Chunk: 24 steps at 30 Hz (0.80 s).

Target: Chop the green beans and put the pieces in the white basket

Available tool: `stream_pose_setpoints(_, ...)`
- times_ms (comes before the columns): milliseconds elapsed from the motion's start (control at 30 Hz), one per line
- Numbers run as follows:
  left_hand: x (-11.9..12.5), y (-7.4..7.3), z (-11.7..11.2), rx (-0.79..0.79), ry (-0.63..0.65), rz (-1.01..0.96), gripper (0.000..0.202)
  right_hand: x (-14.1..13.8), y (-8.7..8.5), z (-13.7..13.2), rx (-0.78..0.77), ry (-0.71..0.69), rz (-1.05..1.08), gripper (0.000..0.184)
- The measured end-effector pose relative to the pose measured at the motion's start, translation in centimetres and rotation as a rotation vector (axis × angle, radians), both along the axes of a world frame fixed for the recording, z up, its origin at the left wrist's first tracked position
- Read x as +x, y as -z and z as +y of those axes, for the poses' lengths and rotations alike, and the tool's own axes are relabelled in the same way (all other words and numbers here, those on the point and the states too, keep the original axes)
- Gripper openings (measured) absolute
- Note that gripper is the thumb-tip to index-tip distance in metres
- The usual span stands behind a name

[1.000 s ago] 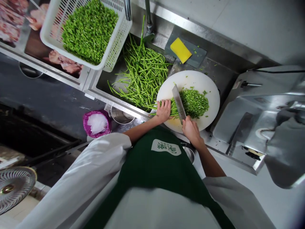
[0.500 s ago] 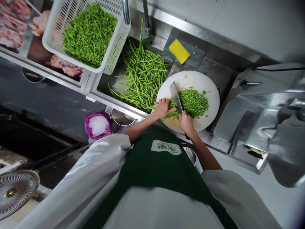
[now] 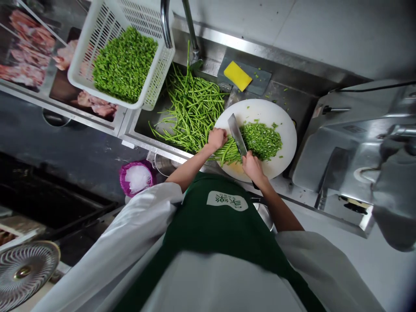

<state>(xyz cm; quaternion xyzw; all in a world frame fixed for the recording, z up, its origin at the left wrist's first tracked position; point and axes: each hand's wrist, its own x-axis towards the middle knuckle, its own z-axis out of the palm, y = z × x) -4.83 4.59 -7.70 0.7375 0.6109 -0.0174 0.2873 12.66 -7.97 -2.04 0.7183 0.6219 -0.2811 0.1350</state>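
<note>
My right hand is closed round the handle of a cleaver, its blade lying across the white round cutting board. A heap of chopped green pieces is right of the blade. On its left lies a bunch of uncut thin green stalks, partly over the board's edge. My left hand is curled like a fist at the upper left end of this bunch; what its fingers hold, if anything, is hidden. More long green stalks fill the sink beside it.
A white perforated basket with chopped greens stands over the sink's left end, under a faucet. Raw meat lies in trays at far left. A yellow sponge sits behind the board. Metal equipment stands right.
My left hand has drawn slightly left along the stalks, and its spread fingers have curled in. My right hand and the cleaver stay at the same place on the board. The view has shifted a little.
</note>
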Motion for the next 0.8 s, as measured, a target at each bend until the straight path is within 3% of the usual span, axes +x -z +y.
stream_pose_setpoints(133, 0.2, -0.1, 0.5, 0.062, 0.01, 0.092, 0.023, 0.0, -0.1, 0.0, -0.005, -0.001, -0.006, 0.034)
stream_pose_setpoints(233, -0.2, -0.9, 0.2, 0.045, -0.019, 0.009, 0.023, 0.0, 0.0, 0.0, 0.001, -0.002, -0.007, 0.034)
stream_pose_setpoints(367, -0.5, -2.0, -3.2, 0.093, 0.1, -0.195, 0.019, 0.0, 0.2, -0.1, 0.008, -0.005, 0.008, 0.033)
stream_pose_setpoints(500, -0.1, -1.7, -5.9, 0.1, 0.033, -0.228, 0.019, 0.0, 0.2, 0.0, -0.003, 0.0, 0.013, 0.033)
stream_pose_setpoints(633, 0.2, -1.3, -6.0, 0.075, 0.093, -0.274, 0.022, -0.1, 0.1, 0.0, -0.008, 0.0, 0.001, 0.034)
stream_pose_setpoints(800, 0.8, -1.5, -5.5, 0.088, 0.08, -0.185, 0.029, -0.3, 0.0, -0.1, 0.011, -0.008, -0.001, 0.033)
